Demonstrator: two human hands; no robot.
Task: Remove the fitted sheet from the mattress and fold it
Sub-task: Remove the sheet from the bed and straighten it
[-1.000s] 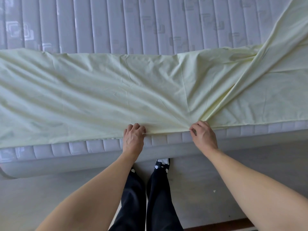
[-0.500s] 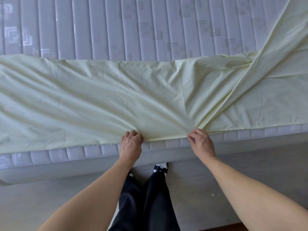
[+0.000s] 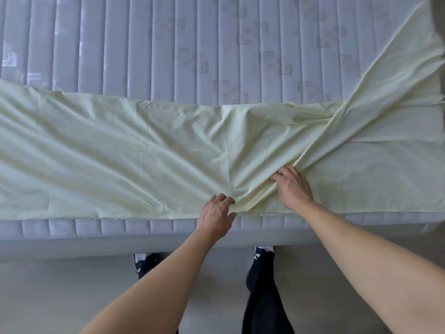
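Observation:
The pale yellow fitted sheet (image 3: 120, 153) lies off the corners, folded into a long band across the near half of the grey quilted mattress (image 3: 168, 49). A flap of it runs diagonally up to the far right. My left hand (image 3: 216, 213) grips the sheet's near edge at the mattress border, fingers curled into the cloth. My right hand (image 3: 292, 186) sits further in on the sheet, fingers bunching a ridge of fabric where the diagonal fold starts. Creases fan out from both hands.
The mattress's near side wall (image 3: 96, 229) runs across the view, with grey floor (image 3: 60, 297) below it. My dark trousers and patterned shoes (image 3: 263, 255) stand right against the bed.
Both hands have moved forward from the near edge onto the sheet, the right one furthest. Fabric between them has bunched into a ridge. My feet have stepped apart.

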